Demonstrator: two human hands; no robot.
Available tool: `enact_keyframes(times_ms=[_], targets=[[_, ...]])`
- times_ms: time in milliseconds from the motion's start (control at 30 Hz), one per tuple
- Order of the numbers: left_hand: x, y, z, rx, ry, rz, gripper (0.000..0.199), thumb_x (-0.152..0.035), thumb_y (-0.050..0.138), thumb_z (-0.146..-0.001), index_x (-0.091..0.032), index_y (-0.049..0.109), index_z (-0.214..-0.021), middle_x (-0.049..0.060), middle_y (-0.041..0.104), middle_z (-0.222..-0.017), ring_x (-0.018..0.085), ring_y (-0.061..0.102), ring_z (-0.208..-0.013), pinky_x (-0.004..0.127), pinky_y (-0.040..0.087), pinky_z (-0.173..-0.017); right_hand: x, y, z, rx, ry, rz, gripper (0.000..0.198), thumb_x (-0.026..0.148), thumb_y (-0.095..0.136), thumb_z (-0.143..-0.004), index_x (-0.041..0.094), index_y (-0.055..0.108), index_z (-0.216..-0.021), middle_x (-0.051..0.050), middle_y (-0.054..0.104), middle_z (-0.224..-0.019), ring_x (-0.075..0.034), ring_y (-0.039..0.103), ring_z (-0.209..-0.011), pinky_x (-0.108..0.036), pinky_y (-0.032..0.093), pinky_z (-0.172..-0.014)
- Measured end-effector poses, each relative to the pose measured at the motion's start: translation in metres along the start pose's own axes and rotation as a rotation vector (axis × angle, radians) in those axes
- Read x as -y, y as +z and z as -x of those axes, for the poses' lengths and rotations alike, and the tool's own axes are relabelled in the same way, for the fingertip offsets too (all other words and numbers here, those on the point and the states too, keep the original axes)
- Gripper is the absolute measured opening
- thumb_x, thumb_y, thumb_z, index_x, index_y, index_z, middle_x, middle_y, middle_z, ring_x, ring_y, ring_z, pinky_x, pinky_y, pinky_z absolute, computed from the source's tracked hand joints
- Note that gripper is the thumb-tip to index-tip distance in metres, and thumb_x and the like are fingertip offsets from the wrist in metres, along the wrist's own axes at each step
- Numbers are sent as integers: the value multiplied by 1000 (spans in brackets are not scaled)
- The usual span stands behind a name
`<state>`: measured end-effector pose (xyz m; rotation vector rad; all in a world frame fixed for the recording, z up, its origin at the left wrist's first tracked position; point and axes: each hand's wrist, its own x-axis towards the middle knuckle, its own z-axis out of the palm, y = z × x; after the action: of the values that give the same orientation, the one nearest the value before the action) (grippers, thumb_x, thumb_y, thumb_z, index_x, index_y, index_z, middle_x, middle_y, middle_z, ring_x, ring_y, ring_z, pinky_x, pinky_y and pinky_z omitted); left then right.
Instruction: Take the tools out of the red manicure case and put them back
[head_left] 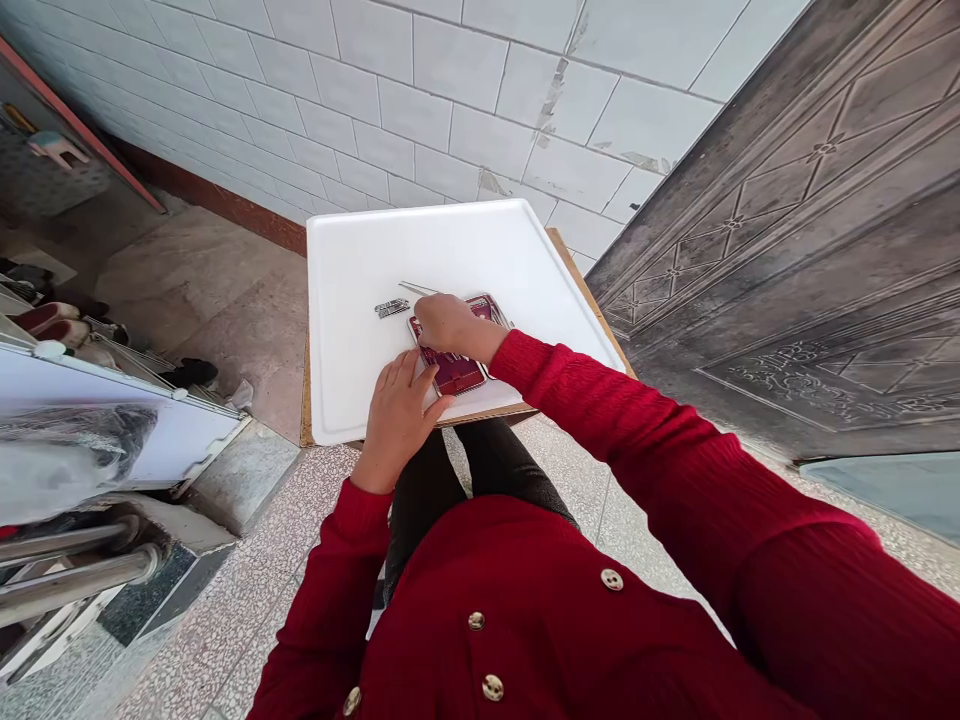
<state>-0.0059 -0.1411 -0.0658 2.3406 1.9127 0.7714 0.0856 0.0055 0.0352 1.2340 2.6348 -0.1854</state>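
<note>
A manicure case (459,378) with a dark red lining lies opened out on a white board (352,390), slim metal tools in its slots. Over its upper left part is my right hand (448,325), fingers closed and pointing down; what they hold, if anything, is hidden. My left hand (401,405) rests at the case's near left edge, fingers stretched out and thumb apart, touching the rim. Left of the case are small metal nail clippers (391,308). A thin pointed metal tool (415,288) sticks out beyond my right hand, its other end covered.
The board sits on a wooden-edged table (306,400) against a white tiled wall (450,110). A dark carved door panel (787,220) stands to the right. Shoes (60,325) on a rack and a white surface with a plastic bag (75,440) are at the left.
</note>
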Motion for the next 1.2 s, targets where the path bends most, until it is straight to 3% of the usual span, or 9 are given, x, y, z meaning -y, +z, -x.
enact_keyframes(times_ms=[133, 300, 467, 700, 933, 1100, 1200], targets=[[-1, -2, -1, -6, 7, 5, 45, -49, 59, -104, -17, 66, -136, 21, 57, -155, 39, 52, -147, 59, 43, -122, 9, -2, -4, -12, -24, 25, 38, 8, 66, -86, 5, 79, -122, -27, 78, -120, -38, 76, -114, -39, 61, -93], [-3, -4, -1, 6, 4, 13, 47, -48, 58, -104, -15, 63, -138, 23, 56, -155, 39, 50, -148, 59, 43, -122, 0, 5, -18, 36, 28, -57, 32, 5, 72, -74, 5, 83, -104, -22, 82, -96, -36, 78, -97, -38, 62, -86], [-2, -1, -1, -20, 0, 16, 49, -52, 56, -105, -18, 62, -139, 21, 57, -156, 38, 51, -147, 59, 43, -122, -15, 12, -20, 78, 128, -326, 17, 15, 68, -83, 8, 83, -84, -13, 81, -78, -24, 75, -73, -31, 62, -78], [-1, -1, -1, -10, -3, 16, 49, -51, 55, -106, -16, 62, -139, 22, 55, -158, 38, 51, -148, 59, 43, -123, -20, 16, -15, 124, 229, -584, 21, 15, 63, -91, 9, 82, -83, -11, 83, -84, -16, 73, -63, -24, 60, -65], [0, -2, 0, -3, 16, 4, 40, -46, 56, -106, -20, 70, -133, 20, 55, -158, 37, 51, -148, 59, 44, -122, -28, 22, -20, 81, 164, -561, 25, 19, 61, -94, 11, 85, -90, -12, 85, -92, -22, 78, -75, -29, 64, -74], [0, -3, 0, -3, 23, -1, 37, -45, 58, -106, -22, 75, -129, 18, 56, -158, 37, 53, -147, 59, 44, -122, -31, 22, -22, 68, 178, -626, 27, 20, 59, -96, 9, 83, -89, -12, 84, -91, -18, 76, -69, -26, 63, -70], [0, -3, 0, -17, 35, -4, 37, -44, 57, -107, -21, 76, -129, 20, 56, -157, 38, 53, -146, 60, 45, -121, -32, 22, -26, 39, 173, -671, 27, 21, 62, -96, 11, 79, -78, -9, 81, -80, -15, 70, -61, -23, 61, -66]])
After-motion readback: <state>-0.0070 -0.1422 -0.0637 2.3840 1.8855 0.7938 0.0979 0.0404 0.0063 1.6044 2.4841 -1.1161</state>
